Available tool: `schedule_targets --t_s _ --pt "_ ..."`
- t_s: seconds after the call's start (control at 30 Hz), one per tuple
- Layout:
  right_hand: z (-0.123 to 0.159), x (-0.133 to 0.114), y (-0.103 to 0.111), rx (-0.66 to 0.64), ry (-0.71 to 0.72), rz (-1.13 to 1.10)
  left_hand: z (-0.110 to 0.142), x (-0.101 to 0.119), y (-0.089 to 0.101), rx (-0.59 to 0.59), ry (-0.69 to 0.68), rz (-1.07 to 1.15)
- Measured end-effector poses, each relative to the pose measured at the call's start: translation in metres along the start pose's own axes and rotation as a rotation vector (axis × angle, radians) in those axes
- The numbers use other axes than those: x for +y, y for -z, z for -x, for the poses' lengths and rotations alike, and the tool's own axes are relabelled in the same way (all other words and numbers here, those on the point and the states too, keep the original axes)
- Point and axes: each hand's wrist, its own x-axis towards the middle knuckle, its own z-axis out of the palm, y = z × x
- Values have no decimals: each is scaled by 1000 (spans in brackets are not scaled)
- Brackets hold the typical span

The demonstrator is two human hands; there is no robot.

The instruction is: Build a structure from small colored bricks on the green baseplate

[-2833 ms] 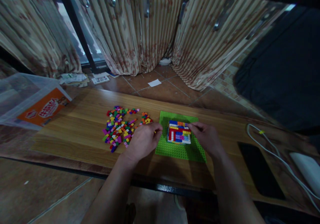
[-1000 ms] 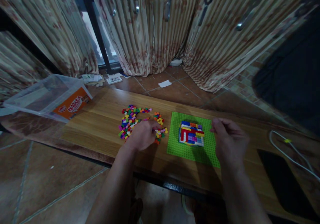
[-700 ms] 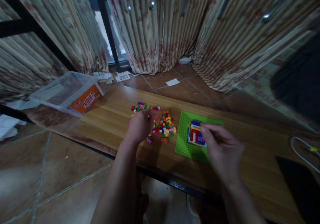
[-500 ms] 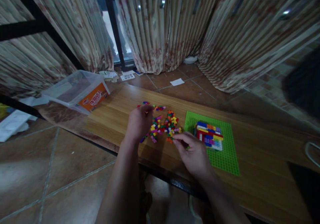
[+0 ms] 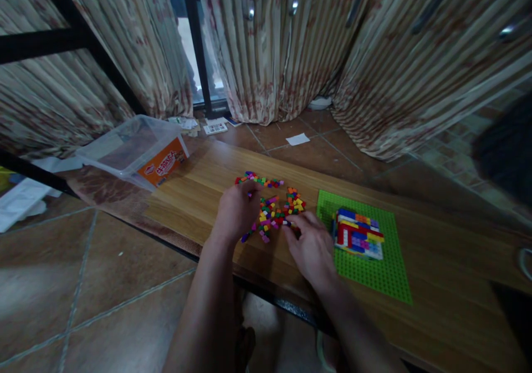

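A pile of small coloured bricks lies on the wooden table. My left hand rests on the pile's left part, fingers curled down among the bricks; whether they hold one is hidden. My right hand reaches into the pile's right edge, its fingertips touching bricks. To the right lies a green baseplate carrying a low block of stacked bricks in red, blue, yellow and white.
A clear plastic box with an orange label stands at the table's left end. Striped curtains hang behind, with papers on the tiled floor. The table's front edge runs close to my forearms.
My right hand left the stacked bricks on the baseplate and crossed left to the loose pile. My left hand stayed on the pile. The view swung to the left.
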Motion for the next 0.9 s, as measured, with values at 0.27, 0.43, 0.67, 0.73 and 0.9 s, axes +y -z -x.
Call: schedule_targets --t_s 0.27,0.43,0.67,0.73,0.9 --pt "-2 -8 -5 -29 -57 64 -1 -3 4 -7 3 11" --pt "-5 -11 2 -53 -57 46 -1 -3 1 -33 0 17" --pt "-4 -9 1 -48 -57 35 -1 0 -1 -52 1 25" --pt "-5 -10 2 -42 -41 21 -2 -1 -2 -56 -13 41" --pt "-9 -14 22 4 -41 -97 -1 1 -10 -98 -52 145"
